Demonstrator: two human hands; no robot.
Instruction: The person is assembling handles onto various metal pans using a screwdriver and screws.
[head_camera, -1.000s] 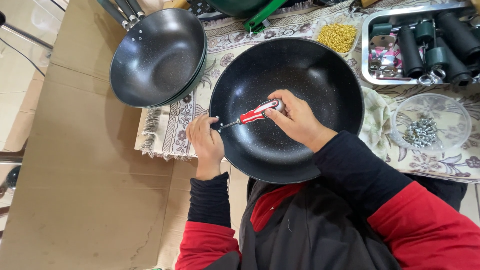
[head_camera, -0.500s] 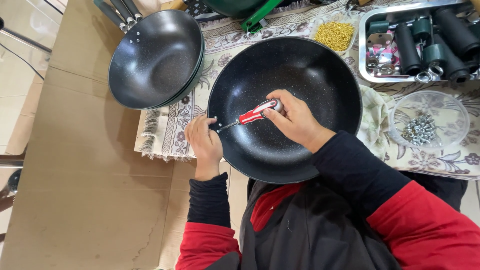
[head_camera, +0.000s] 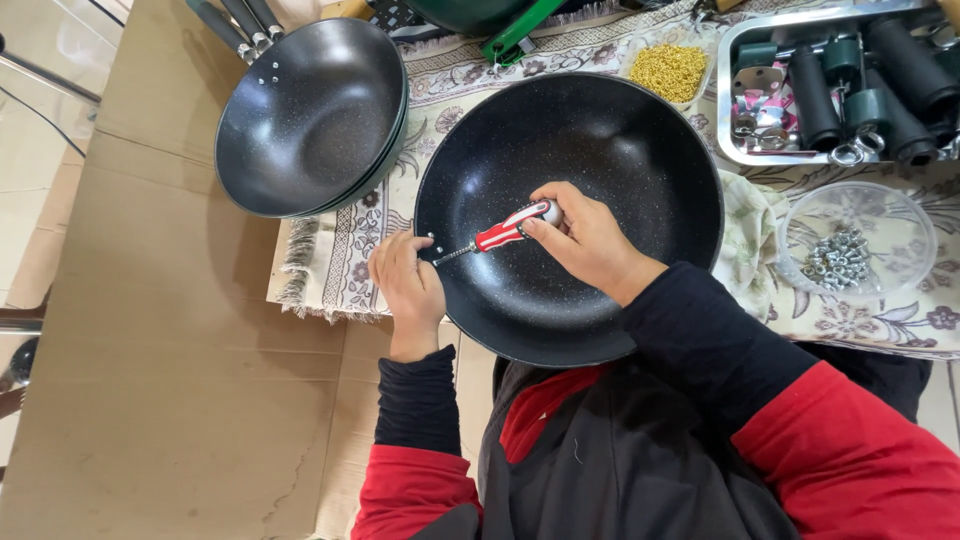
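A red-and-white screwdriver (head_camera: 508, 232), gripped by the right hand (head_camera: 585, 240), is held against the black wok (head_camera: 620, 150), whose rim is clasped by the left hand (head_camera: 408, 288). Metal nuts are held in a clear bowl (head_camera: 900, 215); black handles fill a steel tray (head_camera: 728, 100).

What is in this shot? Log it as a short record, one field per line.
Left hand: grips the rim of the black pan
Right hand: holds a red and white screwdriver, tip at the pan wall near the rim
Stacked pans: upper left, on patterned cloth
Metal tray: black handles, upper right
Clear bowl: small metal nuts
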